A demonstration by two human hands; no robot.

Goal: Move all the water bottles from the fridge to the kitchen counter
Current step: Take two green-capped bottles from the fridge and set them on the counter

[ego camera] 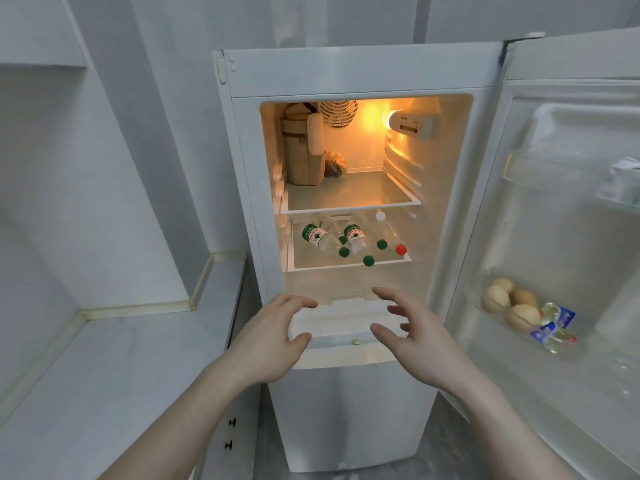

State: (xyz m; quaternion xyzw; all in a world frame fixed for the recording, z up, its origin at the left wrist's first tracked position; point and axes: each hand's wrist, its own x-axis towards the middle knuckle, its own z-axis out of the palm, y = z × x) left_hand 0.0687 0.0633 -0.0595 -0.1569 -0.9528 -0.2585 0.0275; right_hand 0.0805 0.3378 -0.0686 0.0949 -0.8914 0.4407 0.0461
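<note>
While my left hand and right hand hover spread and empty before the white open fridge, I see bare grey counter at nine o'clock, clear plastic water bottles lying at twelve, door-rack eggs at three.

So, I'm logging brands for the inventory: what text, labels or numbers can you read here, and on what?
Nothing can be read.
Green-and-white labels on two lying water bottles: print too small.
Control panel beside the fridge light: markings blurred.
Blue-and-white packets in the door shelf, next to the eggs: print blurred.
</note>
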